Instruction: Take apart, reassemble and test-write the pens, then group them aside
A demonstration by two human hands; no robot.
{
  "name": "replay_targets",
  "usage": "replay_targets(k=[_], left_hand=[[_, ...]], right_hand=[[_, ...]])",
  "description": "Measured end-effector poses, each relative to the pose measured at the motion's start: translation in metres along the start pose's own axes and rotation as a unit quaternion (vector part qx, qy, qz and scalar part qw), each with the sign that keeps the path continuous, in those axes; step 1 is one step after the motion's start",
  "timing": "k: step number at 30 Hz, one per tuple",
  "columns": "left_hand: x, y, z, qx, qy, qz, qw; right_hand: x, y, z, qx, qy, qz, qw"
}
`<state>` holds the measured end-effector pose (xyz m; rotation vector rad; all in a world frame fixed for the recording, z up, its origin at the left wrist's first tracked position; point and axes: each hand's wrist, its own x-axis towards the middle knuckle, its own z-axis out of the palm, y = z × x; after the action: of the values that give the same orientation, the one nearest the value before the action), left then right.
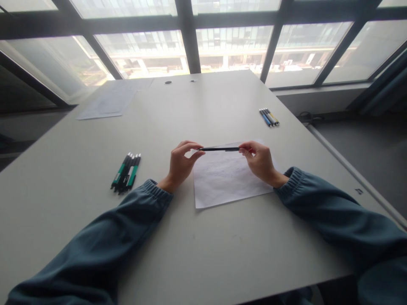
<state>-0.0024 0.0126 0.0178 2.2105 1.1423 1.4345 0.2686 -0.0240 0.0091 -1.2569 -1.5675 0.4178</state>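
Observation:
A slim black pen [219, 149] is held level between my two hands, above a white sheet of paper [227, 178] with faint marks on it. My left hand [184, 162] pinches the pen's left, pointed end between thumb and fingers. At the other end, the fingers of my right hand [259, 161] are closed on the pen. Left of my left hand lies a bunch of black and green pens [126, 173], several of them side by side. Beyond my right hand rests a row of pens [269, 117] with blue, grey and yellow parts.
The white table [178, 254] reaches to large framed windows [235, 46]. More paper sheets [106, 101] lie at its far left. Two round fittings [168, 82] sit near the far edge. On the right, beyond the table's edge, are the floor and a dark curtain [381, 89].

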Motion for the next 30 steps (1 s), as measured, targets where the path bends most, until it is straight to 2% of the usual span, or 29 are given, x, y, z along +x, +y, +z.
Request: replay_targets(k=[7, 15, 20, 23, 26, 30], left_hand=[[0.001, 0.001, 0.0, -0.005, -0.012, -0.018, 1.0], [0.002, 0.001, -0.001, -0.006, -0.015, -0.024, 1.0], [0.002, 0.0, -0.001, -0.027, -0.005, -0.032, 0.999], [0.002, 0.001, -0.002, -0.022, 0.0, -0.027, 0.999], [0.001, 0.003, -0.003, 0.004, 0.026, -0.021, 0.999], [0.001, 0.003, -0.004, 0.013, 0.048, -0.017, 0.999]], right_hand=[[0.001, 0.005, 0.0, -0.017, -0.012, -0.014, 1.0], [0.003, 0.001, -0.007, -0.135, -0.131, -0.096, 0.977], [0.003, -0.007, -0.012, -0.152, -0.161, -0.126, 0.967], [0.008, -0.01, -0.017, -0.163, -0.146, -0.131, 0.967], [0.02, -0.006, -0.026, -0.185, -0.101, -0.14, 0.968], [0.046, 0.019, -0.045, -0.223, -0.009, -0.089, 0.971]])
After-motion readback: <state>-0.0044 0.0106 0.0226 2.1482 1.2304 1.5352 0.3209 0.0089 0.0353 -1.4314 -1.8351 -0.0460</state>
